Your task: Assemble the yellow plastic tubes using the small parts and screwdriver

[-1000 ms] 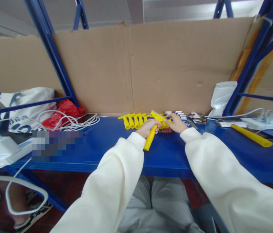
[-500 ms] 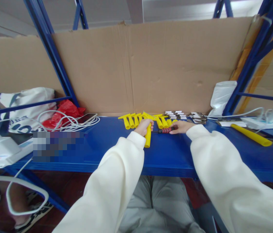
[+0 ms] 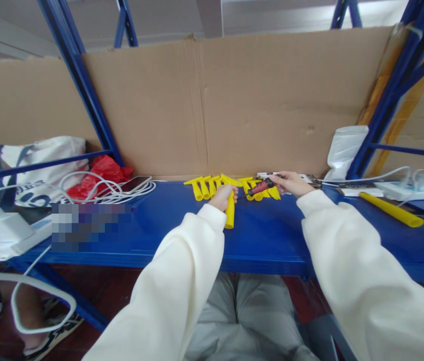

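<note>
My left hand [image 3: 226, 197] is wrapped round a yellow tube-handled tool [image 3: 230, 216], its round handle end pointing toward me over the blue shelf [image 3: 181, 220]. In my right hand [image 3: 286, 182] is a screwdriver with a red and black handle [image 3: 260, 188], tilted with its tip down and left toward the left hand. Whether the tip touches the yellow tool is too small to tell. Behind the hands lies a row of several similar yellow T-shaped tools [image 3: 197, 190], and the screwdriver covers part of the right-hand ones.
Black-and-white packets [image 3: 264, 175] lie at the cardboard back wall [image 3: 151, 110]. On the right are a yellow tube [image 3: 392, 209], a white pouch [image 3: 347, 150] and a power strip [image 3: 403, 190]. White cables [image 3: 129, 193], a red bag [image 3: 102, 173] and a tote bag [image 3: 46, 170] sit left. A person's leg shows lower left.
My right hand has moved up and slightly right, tilting the screwdriver from nearly level to handle-up. My left hand holds the yellow tool in the same place.
</note>
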Tool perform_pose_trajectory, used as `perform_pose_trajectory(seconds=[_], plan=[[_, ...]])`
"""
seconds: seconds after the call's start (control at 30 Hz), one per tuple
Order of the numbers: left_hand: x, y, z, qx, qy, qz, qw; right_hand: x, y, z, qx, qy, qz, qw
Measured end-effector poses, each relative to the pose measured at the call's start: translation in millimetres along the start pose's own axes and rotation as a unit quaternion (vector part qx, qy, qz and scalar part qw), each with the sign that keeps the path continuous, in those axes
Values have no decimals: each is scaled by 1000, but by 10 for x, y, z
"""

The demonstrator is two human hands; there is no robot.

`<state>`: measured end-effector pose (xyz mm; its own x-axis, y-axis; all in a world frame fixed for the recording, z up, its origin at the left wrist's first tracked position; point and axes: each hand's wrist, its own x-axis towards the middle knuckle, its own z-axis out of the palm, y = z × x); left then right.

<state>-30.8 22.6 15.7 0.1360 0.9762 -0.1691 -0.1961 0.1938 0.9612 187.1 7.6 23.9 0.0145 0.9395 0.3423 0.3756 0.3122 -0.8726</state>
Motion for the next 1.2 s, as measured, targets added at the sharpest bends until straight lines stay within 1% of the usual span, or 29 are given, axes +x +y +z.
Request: perform_pose_trajectory(seconds=[0.13, 0.27, 0.33, 0.43, 0.6, 0.73, 0.83, 1.2], plan=[[-12, 6, 2, 9, 0, 0, 1000, 20, 7, 6, 105, 117, -19, 987], [-13, 9, 1, 19, 6, -4, 1000, 61, 31, -46, 140, 209, -46, 967], [-10, 9, -1, 23, 10, -8, 1000, 80, 36, -76, 146, 245, -47, 957], [-6, 4, -3, 25, 11, -10, 1000, 100, 36, -102, 156, 279, -47, 947], [-3, -10, -1, 30, 5, -14, 999, 124, 43, -89, 177, 288, -79, 938], [-8, -19, 3, 40, 0, -22, 999, 140, 44, -48, 220, 309, -101, 920], [-21, -16, 6, 40, -10, -19, 999, 141, 40, -24, 239, 314, -109, 912], [-47, -4, 24, 29, -11, -27, 999, 148, 68, -39, 242, 308, -116, 913]])
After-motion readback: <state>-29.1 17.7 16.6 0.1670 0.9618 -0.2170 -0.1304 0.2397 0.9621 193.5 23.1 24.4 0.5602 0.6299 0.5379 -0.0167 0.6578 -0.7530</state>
